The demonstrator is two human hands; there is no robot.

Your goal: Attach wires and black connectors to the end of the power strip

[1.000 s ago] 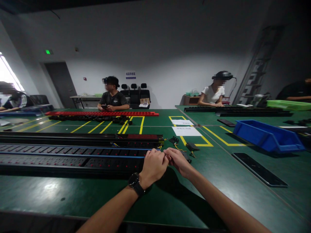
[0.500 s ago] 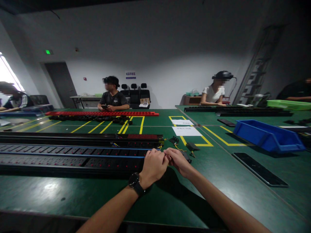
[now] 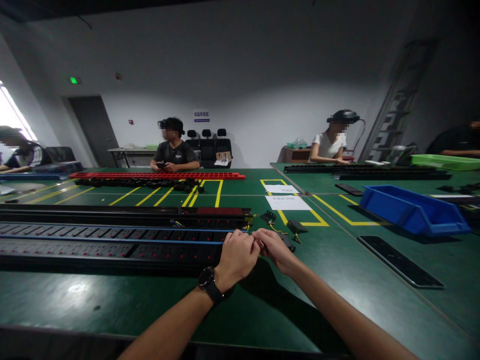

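Black power strip (image 3: 112,245) runs long across the left, looks stiff and heavy-ish, so I'd grab it by the end. My left hand (image 3: 237,257) is curled at that right end, right hand (image 3: 275,248) touching it, fingers pinched; can't tell what's held.
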